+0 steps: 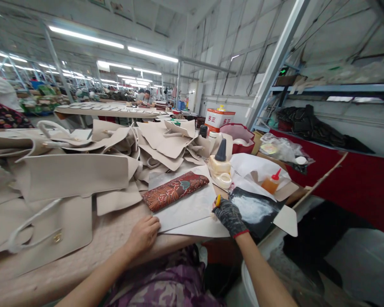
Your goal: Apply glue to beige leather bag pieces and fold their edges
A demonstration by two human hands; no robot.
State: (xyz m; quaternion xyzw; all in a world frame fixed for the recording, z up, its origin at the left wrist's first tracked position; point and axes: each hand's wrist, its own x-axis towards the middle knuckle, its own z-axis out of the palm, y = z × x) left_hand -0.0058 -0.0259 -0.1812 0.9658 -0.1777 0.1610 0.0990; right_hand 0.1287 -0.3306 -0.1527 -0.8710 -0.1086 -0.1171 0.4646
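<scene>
Right hand (229,215) grips a yellow tool (218,200); left hand's (145,232) hold is unclear. Patterned purse (176,190), twelve o'clock, looks light; grasp its ends.

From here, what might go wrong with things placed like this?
The gloved right hand could brush the white-smeared black sheet beside it and, if that is wet, mark the patterned piece. The cream bottle standing just beyond that hand might get knocked. The heaped beige panels nearby might slide onto the patterned piece.
</scene>
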